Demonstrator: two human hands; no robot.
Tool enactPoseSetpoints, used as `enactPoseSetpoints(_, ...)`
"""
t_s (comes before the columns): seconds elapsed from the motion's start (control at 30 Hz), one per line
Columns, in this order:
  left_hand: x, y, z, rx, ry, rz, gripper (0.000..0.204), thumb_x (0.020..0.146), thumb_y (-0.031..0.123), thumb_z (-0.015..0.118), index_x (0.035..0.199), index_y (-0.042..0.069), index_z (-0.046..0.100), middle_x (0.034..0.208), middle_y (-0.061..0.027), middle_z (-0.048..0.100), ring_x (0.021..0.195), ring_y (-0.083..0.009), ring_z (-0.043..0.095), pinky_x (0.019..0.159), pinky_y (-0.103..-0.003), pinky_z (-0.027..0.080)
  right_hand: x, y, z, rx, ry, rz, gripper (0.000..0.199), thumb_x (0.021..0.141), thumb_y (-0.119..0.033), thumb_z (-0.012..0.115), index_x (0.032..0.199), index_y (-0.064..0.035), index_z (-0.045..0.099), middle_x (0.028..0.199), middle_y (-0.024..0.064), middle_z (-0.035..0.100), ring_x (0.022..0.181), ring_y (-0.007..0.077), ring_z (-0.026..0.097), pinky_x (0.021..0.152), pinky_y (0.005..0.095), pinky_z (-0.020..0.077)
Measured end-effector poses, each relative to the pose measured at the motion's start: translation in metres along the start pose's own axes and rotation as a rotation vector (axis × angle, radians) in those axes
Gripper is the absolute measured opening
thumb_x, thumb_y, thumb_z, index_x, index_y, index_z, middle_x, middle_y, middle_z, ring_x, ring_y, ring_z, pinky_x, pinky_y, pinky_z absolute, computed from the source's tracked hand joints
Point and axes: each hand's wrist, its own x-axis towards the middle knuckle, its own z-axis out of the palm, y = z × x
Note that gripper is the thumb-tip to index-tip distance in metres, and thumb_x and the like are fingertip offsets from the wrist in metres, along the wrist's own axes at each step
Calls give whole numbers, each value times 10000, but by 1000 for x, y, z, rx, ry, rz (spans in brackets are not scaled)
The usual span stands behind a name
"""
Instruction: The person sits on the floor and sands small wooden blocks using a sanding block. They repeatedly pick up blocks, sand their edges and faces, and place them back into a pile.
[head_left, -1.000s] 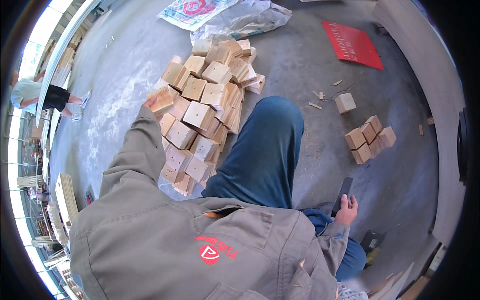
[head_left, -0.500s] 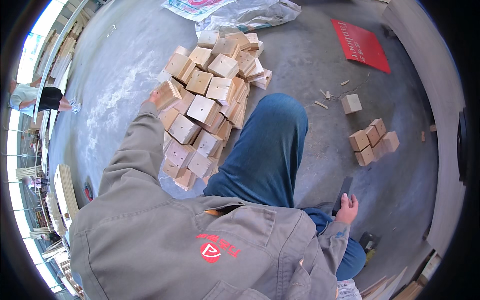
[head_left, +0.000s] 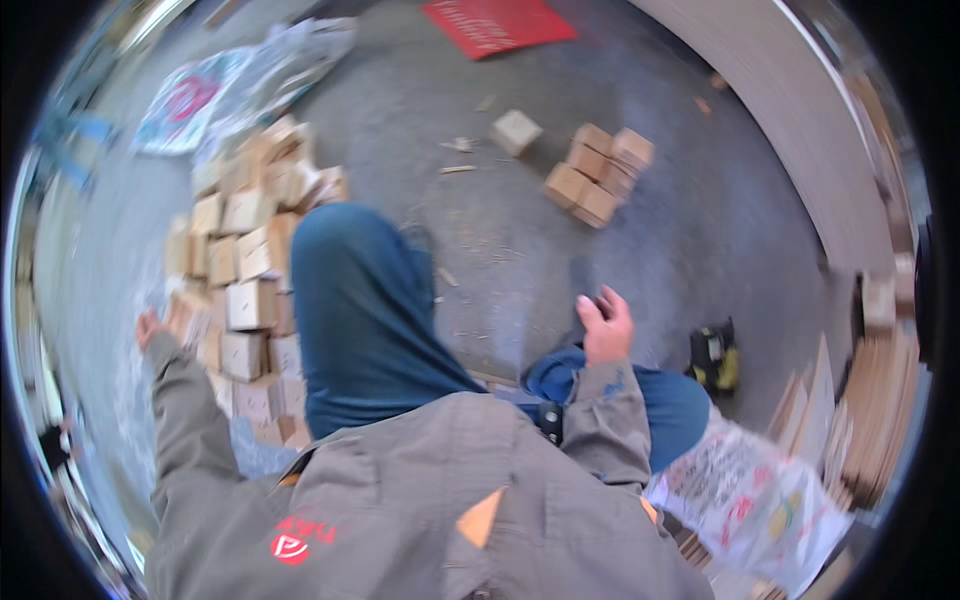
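Note:
My left hand [head_left: 150, 326] is at the left side of a large pile of pale wooden blocks [head_left: 243, 212]. It appears closed on the edge of one wooden block [head_left: 187, 314], though motion blur softens the fingers. Several blocks show small dark holes on their faces. Beside my bent right leg, my right hand [head_left: 610, 326] holds a dark flat bar [head_left: 580, 285], with thumb and fingers around its near end. Blur hides what kind of bar it is.
Ahead on the right sit a small cluster of blocks [head_left: 597, 172] and one separate block [head_left: 516, 132]. Wood chips [head_left: 458, 168] litter the concrete. A black-and-yellow tool [head_left: 713, 358] lies right, near a white plastic sack [head_left: 755, 495] and stacked boards [head_left: 872, 425]. A red sheet [head_left: 498, 22] lies farther off.
The view has swung right, so the block pile now appears farther left. My right hand with the bar has come forward of my lap. My left hand remains at the pile's left side.

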Motion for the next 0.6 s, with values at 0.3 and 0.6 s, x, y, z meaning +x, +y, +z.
enactPoseSetpoints(0.3, -116, 215, 150, -296, -449, 211, 500, 937, 211, 772, 1388, 54, 623, 1203, -34, 659, 893, -94, 605, 681, -232, 488, -19, -66, -66, 598, 165, 43, 504, 967, -124, 711, 1400, 72, 543, 1238, 143, 655, 1106, 189, 628, 981, 313, 508)
enactPoseSetpoints(0.6, -309, 398, 345, -311, -959, 840, 554, 842, 106, 804, 1369, 72, 637, 1233, -99, 664, 915, -144, 659, 775, -304, 579, -38, -79, -123, 1091, -6, 119, 602, 944, -46, 680, 1482, 58, 431, 1285, 161, 641, 1130, 259, 655, 969, 409, 551)
